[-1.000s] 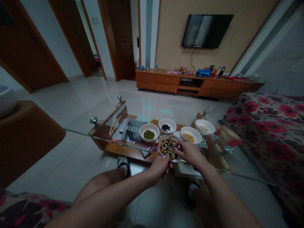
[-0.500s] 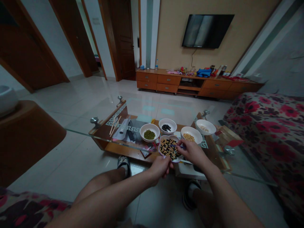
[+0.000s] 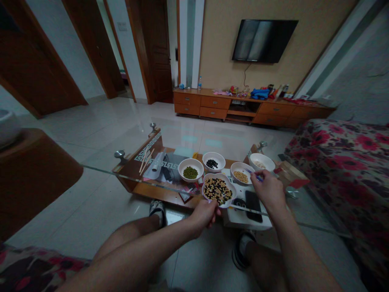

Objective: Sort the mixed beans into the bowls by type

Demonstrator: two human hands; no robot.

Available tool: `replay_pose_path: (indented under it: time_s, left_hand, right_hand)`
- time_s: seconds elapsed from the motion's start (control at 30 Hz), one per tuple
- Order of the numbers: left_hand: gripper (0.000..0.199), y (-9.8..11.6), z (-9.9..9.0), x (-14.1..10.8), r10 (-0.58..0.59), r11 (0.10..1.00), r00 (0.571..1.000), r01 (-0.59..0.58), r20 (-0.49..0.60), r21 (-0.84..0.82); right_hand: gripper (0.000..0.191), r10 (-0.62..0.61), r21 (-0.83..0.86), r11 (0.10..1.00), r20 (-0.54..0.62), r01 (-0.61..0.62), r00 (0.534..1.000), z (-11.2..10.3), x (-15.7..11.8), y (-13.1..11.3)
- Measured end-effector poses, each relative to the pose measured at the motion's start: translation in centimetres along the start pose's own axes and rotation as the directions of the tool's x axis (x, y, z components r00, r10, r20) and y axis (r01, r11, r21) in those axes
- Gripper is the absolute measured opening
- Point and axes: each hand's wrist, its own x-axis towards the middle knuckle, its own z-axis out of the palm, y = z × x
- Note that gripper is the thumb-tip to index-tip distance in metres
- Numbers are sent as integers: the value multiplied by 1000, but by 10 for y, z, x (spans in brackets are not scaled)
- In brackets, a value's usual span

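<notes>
A bowl of mixed dark and tan beans (image 3: 217, 190) stands near the front edge of the glass table. My left hand (image 3: 205, 213) grips its near rim, fingers closed. My right hand (image 3: 267, 187) is closed on purple tweezers (image 3: 254, 174), whose tips reach over the right part of the bowl of tan beans (image 3: 241, 177). Behind the mixed bowl is a white bowl of black beans (image 3: 212, 164). The bowl of green beans (image 3: 190, 172) stands to the left. At the far right, another white bowl (image 3: 261, 163) holds pale pieces.
Chopsticks (image 3: 146, 161) lie at the table's left. A dark phone (image 3: 253, 206) shows below my right hand, beside a round dark object. A brown paper bag (image 3: 288, 175) is at the right. Beyond the glass table (image 3: 100, 170) stands a low cabinet (image 3: 214, 106).
My right hand has moved with the tweezers from over the mixed bowl to the right, up to the tan bean bowl. My left hand stays on the rim.
</notes>
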Motion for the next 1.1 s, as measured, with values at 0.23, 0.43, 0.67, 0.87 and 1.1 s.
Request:
replay_pose_path:
  time_s: [0.23, 0.43, 0.67, 0.87, 1.1]
  left_hand:
    - [31, -1, -1, 1, -4, 1000, 1000, 4, 1, 9]
    - [30, 0, 0, 1, -13, 1000, 1000, 13, -4, 4]
    - [29, 2, 0, -4, -12, 1000, 1000, 12, -16, -2]
    - [30, 4, 0, -4, -15, 1000, 1000, 15, -12, -13]
    - [31, 3, 1, -3, -10, 1000, 1000, 10, -19, 10]
  right_hand:
    - [32, 89, -41, 995, 3, -88, 996, -6, -4, -11]
    - [32, 23, -30, 999, 90, -20, 996, -1, -9, -17]
    - [26, -185, 43, 983, 327, 181, 927, 9, -15, -22]
    - [21, -320, 108, 946, 447, 305, 835, 16, -18, -25]
    - [19, -328, 122, 944, 456, 307, 827, 19, -18, -22]
